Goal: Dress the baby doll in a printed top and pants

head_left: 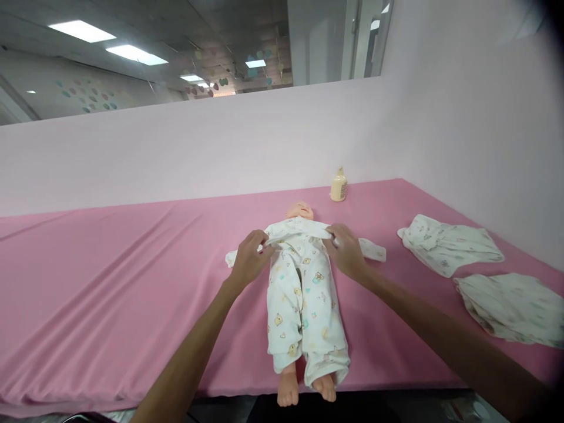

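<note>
A baby doll (301,210) lies on its back on a pink-covered table, head away from me and feet at the near edge. It wears white printed pants (308,299) and a white long-sleeved top (296,229), the sleeves spread to both sides. My left hand (254,257) pinches the top's lower hem at its left side. At the right side of the hem, my right hand (346,249) grips the same cloth. Between my hands the hem is stretched and lifted over the doll's chest. The waist of the pants lies just below it.
A pale yellow pump bottle (339,186) stands at the back near the wall. Two folded white printed garments lie at the right: one cloth (449,244) farther back, another cloth (513,305) nearer. The pink sheet (110,294) has creases on the left. White walls border the back and right.
</note>
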The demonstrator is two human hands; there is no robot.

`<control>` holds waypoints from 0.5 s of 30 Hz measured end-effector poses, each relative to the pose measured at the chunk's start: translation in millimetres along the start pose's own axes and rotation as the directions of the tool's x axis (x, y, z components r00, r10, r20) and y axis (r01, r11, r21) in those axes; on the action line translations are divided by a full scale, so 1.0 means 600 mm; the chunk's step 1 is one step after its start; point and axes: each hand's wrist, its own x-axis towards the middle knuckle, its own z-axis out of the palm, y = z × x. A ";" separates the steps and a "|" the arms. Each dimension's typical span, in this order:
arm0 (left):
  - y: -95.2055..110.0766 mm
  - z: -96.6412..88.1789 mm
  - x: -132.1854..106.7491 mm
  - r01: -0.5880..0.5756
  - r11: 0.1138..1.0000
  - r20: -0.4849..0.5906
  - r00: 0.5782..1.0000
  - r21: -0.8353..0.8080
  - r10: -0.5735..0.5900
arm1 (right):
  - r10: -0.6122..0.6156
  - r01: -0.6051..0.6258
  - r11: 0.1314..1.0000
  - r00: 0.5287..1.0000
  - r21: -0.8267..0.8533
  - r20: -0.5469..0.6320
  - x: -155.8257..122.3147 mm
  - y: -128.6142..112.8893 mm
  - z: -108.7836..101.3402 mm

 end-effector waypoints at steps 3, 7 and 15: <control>-0.009 -0.005 -0.040 -0.163 0.968 0.097 0.984 0.189 0.147 | -0.215 0.221 0.965 0.975 -0.141 0.059 -0.051 0.011 -0.010; -0.013 0.002 -0.064 0.084 0.990 0.156 0.983 0.117 -0.102 | -0.044 0.067 0.978 0.992 -0.198 0.116 -0.090 0.032 -0.008; -0.041 0.048 -0.045 0.162 0.947 0.158 0.965 0.277 -0.211 | 0.338 -0.310 0.941 0.893 -0.139 0.298 -0.088 0.064 -0.003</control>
